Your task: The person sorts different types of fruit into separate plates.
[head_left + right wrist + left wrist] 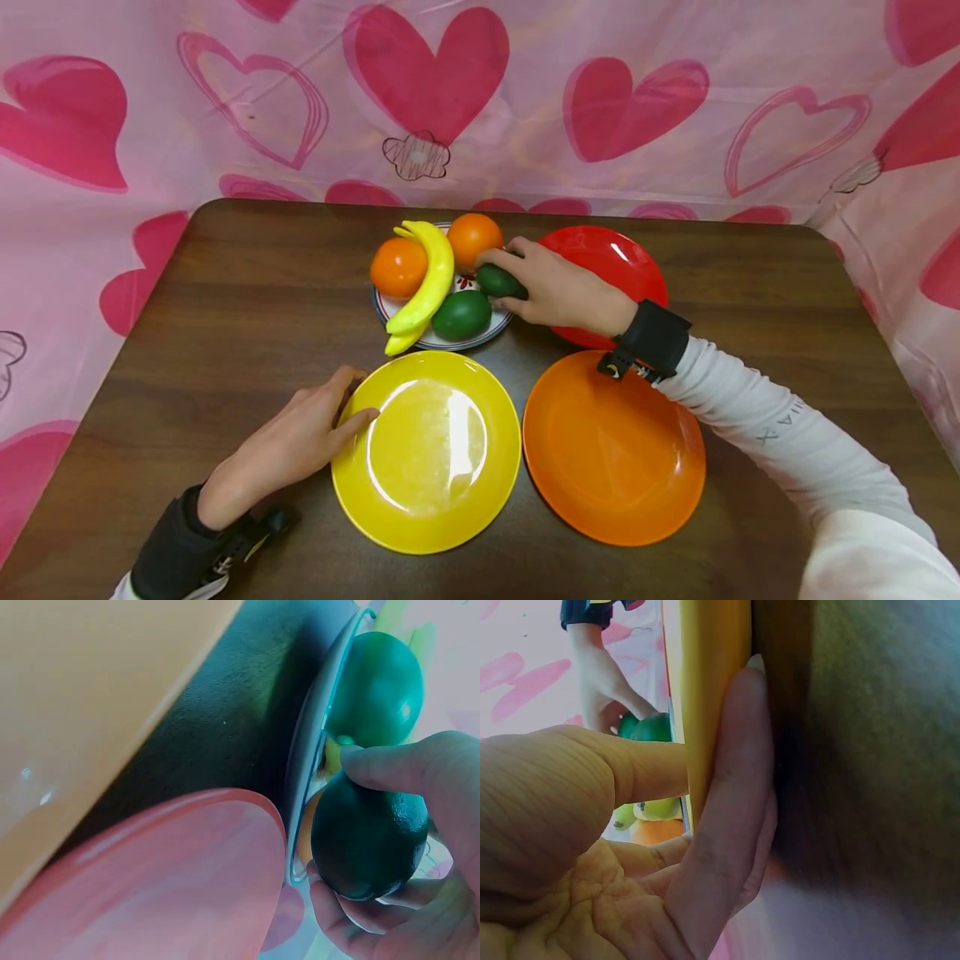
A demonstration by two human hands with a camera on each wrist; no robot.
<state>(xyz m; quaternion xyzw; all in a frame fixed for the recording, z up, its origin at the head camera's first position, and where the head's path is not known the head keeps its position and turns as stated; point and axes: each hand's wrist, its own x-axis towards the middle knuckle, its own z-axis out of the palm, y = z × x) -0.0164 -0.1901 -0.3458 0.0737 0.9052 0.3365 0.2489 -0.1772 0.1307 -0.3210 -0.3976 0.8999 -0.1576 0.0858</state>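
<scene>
My right hand [558, 283] holds a dark green avocado [501, 282] over the right side of a patterned white fruit plate [491, 331]. In the right wrist view, thumb and fingers curl round this avocado [371, 840]. A second green avocado [462, 316] lies on the fruit plate beside it, along with yellow bananas [431, 283] and two oranges, one left [398, 268] and one behind [474, 238]. At the near left, my left hand [292, 433] grips the rim of a yellow plate [427, 454]. The left wrist view shows its thumb above the rim and fingers underneath.
An orange plate [615, 458] stands right of the yellow one, partly under my right forearm. Behind it a red plate [600, 250] is partly covered by my right hand. All stand on a dark wooden table [247, 292], with a heart-patterned cloth [525, 100] behind.
</scene>
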